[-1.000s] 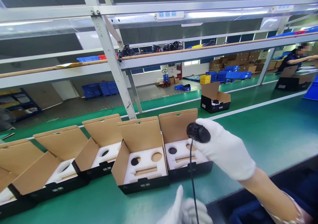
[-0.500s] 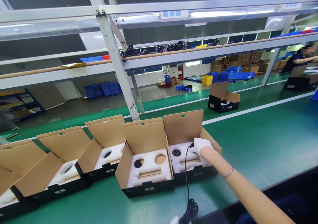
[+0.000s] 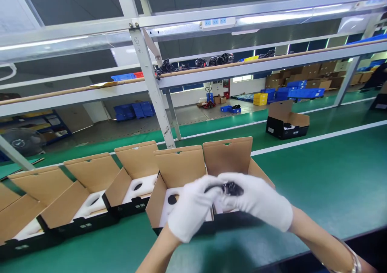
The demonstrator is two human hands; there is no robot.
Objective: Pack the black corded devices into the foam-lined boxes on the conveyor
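Both my hands wear white gloves and meet over the rightmost open carton point(image 3: 231, 157). My left hand point(image 3: 193, 206) and my right hand point(image 3: 256, 200) together grip a small black corded part point(image 3: 231, 189), of which only a bit shows between the fingers. The hands cover most of that carton's white foam insert. The neighbouring carton point(image 3: 178, 168) to the left shows a round hole in its foam point(image 3: 172, 199) with a dark piece in it.
Several more open cartons point(image 3: 90, 172) with white foam stand in a row to the left on the green belt point(image 3: 326, 176). A lone open carton point(image 3: 286, 123) sits farther back right. A slanted metal post point(image 3: 152, 87) and shelf rails rise behind the row.
My left hand has come up from the bottom edge and joined my right hand over the rightmost carton. The hanging cord is no longer visible; the view has shifted slightly.
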